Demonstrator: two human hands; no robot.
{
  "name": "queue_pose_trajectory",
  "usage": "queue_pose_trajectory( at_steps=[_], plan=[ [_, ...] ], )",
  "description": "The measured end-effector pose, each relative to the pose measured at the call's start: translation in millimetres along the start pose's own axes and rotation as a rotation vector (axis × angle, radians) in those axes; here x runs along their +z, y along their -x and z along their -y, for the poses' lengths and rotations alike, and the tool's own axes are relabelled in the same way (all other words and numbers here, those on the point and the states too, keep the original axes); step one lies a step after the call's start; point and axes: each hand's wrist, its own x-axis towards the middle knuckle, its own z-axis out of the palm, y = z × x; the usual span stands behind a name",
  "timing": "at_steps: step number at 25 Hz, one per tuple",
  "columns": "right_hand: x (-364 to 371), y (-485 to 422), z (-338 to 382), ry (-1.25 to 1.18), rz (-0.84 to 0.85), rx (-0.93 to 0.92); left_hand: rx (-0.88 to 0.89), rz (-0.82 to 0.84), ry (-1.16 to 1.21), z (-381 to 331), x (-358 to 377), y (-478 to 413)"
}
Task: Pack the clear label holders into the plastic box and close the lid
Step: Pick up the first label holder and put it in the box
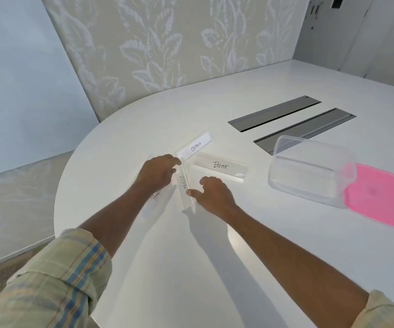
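Observation:
Several clear label holders lie on the white table (191, 268). My left hand (157, 172) pinches the near end of the OSTRICH holder (196, 146) and hides part of the PENGUIN holder (155, 195) beneath it. The ZEBRA holder (183, 185) runs between my hands, and my right hand (211, 194) touches its near end with thumb and fingers. Apart from both hands, to the right, lies the BEAR holder (221, 165). At the right the clear plastic box (309, 171) stands open and empty, resting partly on its pink lid (380, 200).
Two grey cable slots (274, 113) (309, 129) are set into the table behind the box. The table's curved edge runs along the left. A leaf-patterned wall stands behind, with grey doors at the far right.

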Motion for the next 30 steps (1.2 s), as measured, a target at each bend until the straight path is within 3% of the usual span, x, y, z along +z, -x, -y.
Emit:
queue_pose_trajectory(
  at_steps=[5, 12, 30],
  plan=[
    [34, -6, 23, 0.103, 0.04, 0.058, 0.066, 0.16, 0.046, 14, 7, -20],
    [47, -11, 29, 0.266, -0.087, 0.09, 0.147, 0.191, 0.078, 17, 19, -41],
    [-34, -25, -60, 0.225, 0.079, 0.115, 0.171, 0.298, 0.09, -6, 42, -66]
  ],
)
